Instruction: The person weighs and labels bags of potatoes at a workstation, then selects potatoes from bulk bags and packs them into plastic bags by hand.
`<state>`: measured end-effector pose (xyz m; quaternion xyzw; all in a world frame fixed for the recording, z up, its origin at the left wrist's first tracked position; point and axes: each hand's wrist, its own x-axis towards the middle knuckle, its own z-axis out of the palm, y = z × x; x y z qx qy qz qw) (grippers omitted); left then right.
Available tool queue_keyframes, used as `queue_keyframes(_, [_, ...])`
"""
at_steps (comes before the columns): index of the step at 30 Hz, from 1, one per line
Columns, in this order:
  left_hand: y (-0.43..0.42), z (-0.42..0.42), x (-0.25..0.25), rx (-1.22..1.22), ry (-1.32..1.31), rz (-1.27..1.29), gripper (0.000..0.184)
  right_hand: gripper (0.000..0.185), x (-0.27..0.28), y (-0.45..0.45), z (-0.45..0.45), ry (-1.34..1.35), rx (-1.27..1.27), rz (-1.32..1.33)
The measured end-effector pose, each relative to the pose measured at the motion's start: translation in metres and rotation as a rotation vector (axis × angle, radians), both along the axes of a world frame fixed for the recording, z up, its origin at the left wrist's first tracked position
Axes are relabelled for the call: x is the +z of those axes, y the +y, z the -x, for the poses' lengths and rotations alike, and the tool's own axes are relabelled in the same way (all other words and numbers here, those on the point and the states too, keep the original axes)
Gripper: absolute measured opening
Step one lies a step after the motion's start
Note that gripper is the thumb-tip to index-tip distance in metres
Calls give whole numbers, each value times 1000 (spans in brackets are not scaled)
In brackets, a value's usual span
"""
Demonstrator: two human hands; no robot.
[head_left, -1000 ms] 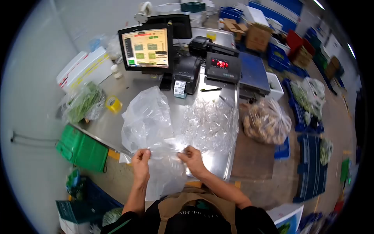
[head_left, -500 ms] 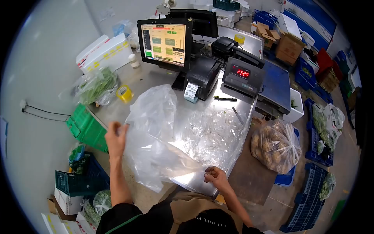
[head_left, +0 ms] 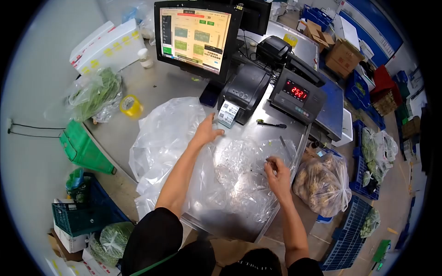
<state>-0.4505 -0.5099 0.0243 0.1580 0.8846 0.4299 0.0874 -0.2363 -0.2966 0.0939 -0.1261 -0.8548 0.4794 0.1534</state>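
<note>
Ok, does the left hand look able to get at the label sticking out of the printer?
Likely yes: the left hand, thumb spread, is close beside the label at the printer, and nothing visible blocks the way.

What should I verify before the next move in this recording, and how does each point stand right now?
1. Printed label accessible: ok, it sticks out from the front of the printer.
2. Left hand touching the label: cannot tell; it is open right beside it.
3. Right hand empty: cannot tell; it is partly curled above the crumpled clear plastic.
4. Large translucent bag on the table: ok, mostly spread there.
5. Table uncovered near the right hand: not ok, crumpled plastic covers much of it.
6. Scale display lit: ok, red digits show.
</note>
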Motion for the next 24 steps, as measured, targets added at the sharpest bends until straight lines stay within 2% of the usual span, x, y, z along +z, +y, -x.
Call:
queue_keyframes(2, [5,16,-16,32,-42,-106,69,15,1,0,27,21,19,-62])
queue_keyframes(5, [6,20,10,-18,-322,-308,62,15,6,-3,63,20,34,-130])
queue_keyframes(10, [6,29,-7,-16,-403,-506,42,15,2,-8,118,134,98,-156])
queue_keyframes(20, [2,37,-8,26,-471,-570,26,17,-7,-14,185,224,151,-229])
queue_keyframes(24, [3,38,-5,18,-473,-592,28,15,-9,-20,195,232,157,-241])
